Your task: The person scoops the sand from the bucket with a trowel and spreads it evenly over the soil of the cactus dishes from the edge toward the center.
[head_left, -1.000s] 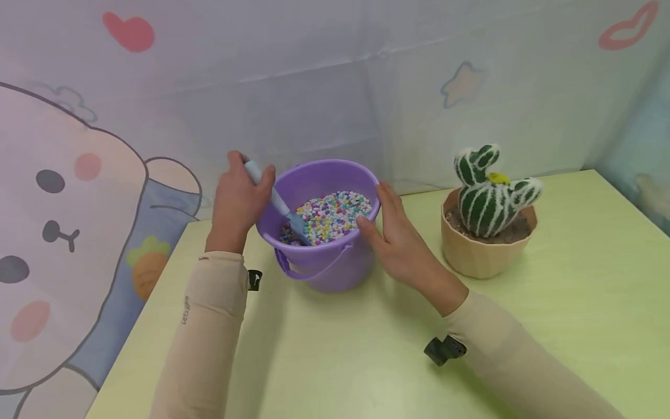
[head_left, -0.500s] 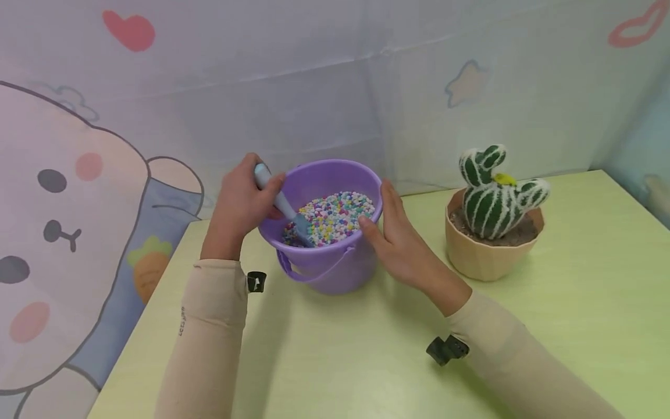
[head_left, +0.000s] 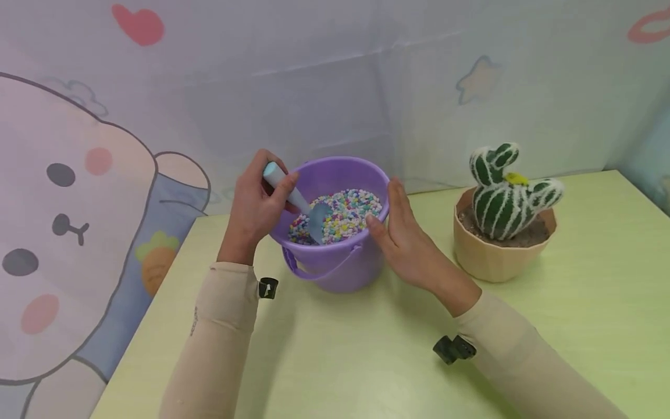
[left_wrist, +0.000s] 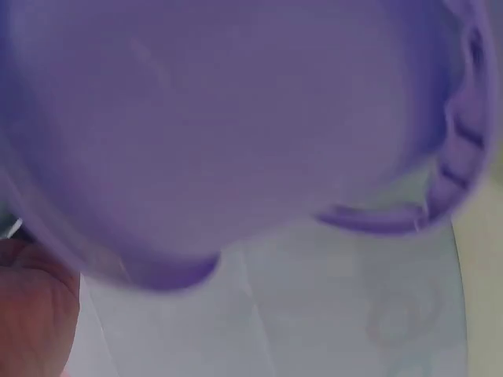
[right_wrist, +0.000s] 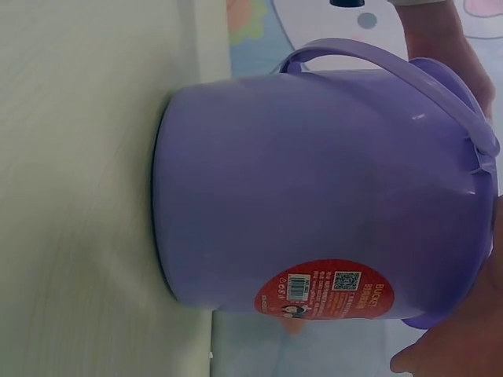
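A purple bucket (head_left: 345, 265) with a handle stands on the table, partly filled with small multicoloured beads (head_left: 345, 224). My left hand (head_left: 256, 203) grips the handle of a light blue toy shovel (head_left: 316, 221), whose blade stands tilted among the beads near the bucket's left side. At the bucket's right rim, my right hand (head_left: 413, 250) holds on, thumb over the edge and fingers along the outside. The left wrist view is mostly the blurred bucket (left_wrist: 220, 110). In the right wrist view, a red label (right_wrist: 324, 289) shows on the bucket's side.
Right of the bucket, a potted cactus figure (head_left: 499, 212) sits in a beige pot (head_left: 492, 259). The pale green table (head_left: 335, 355) reaches back to a cloth backdrop (head_left: 314, 105) printed with cartoon shapes.
My left hand has moved slightly right with the shovel, whose blade has shifted rightward through the beads and shows more of its face. My right hand keeps its place at the rim.
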A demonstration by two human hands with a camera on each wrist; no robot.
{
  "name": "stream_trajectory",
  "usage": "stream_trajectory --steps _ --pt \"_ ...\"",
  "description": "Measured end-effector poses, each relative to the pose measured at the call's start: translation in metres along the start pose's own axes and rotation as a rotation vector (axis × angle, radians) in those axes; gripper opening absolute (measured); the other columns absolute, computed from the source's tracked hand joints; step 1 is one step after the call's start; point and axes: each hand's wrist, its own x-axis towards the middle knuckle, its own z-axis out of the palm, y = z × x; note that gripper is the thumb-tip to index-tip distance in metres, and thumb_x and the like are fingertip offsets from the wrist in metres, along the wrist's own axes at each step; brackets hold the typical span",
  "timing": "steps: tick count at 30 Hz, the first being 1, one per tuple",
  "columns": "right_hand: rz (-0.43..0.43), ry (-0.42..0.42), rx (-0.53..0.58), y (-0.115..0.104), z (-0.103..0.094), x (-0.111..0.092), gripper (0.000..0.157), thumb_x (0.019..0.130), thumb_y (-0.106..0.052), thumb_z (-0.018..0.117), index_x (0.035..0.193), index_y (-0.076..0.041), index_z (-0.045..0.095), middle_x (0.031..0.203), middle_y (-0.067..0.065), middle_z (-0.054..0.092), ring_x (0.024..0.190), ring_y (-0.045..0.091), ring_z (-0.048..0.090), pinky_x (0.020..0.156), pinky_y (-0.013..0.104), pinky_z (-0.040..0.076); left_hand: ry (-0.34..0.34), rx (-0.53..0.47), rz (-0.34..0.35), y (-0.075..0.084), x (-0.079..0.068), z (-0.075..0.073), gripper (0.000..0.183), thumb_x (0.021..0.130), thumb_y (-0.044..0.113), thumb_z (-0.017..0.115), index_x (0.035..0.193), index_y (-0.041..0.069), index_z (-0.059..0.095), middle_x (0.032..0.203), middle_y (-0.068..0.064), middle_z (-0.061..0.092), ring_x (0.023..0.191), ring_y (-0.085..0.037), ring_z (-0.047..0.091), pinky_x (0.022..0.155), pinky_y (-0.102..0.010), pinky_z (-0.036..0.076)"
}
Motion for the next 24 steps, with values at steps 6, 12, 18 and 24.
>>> stream_trajectory --steps 6,12,18,24 --pt "-0.019 0.022 0.005 0.0 0.002 0.003 0.079 0.105 -0.051 0.026 0.153 0.0 -0.011 0.161 0.015 -0.013 0.147 0.025 -0.008 0.12 0.047 0.007 0.076 -0.032 -0.114 0.005 0.01 0.014 0.027 0.1 0.028 0.06 0.1 0.006 0.045 0.073 -0.015 0.06 0.052 -0.024 0.067 0.048 -0.032 0.057" --pt "-0.017 0.041 0.034 -0.001 0.005 0.001 0.076 0.106 -0.047 0.031 0.155 -0.003 -0.01 0.162 0.014 -0.01 0.148 0.028 0.0 0.12 0.049 0.013 0.103 -0.164 -0.306 -0.001 0.009 0.014 0.028 0.099 0.029 0.061 0.1 0.008 0.042 0.077 -0.018 0.058 0.053 -0.029 0.067 0.05 -0.035 0.059" --pt "0.0 0.015 0.025 -0.003 -0.001 0.0 0.08 0.105 -0.05 0.033 0.155 -0.003 -0.009 0.162 0.014 -0.008 0.147 0.031 0.006 0.119 0.05 0.017 -0.056 -0.303 -0.145 -0.007 0.004 0.008 0.023 0.098 0.015 0.063 0.102 0.002 0.045 0.083 -0.022 0.054 0.062 -0.037 0.069 0.063 -0.045 0.062" --pt "0.005 -0.047 0.054 0.001 -0.014 0.006 0.081 0.104 -0.05 0.034 0.154 -0.002 -0.008 0.161 0.014 -0.009 0.147 0.03 0.001 0.119 0.052 0.013 -0.154 -0.373 -0.197 -0.01 0.006 -0.002 0.017 0.097 0.005 0.063 0.096 -0.001 0.047 0.087 -0.027 0.055 0.068 -0.038 0.071 0.07 -0.047 0.062"
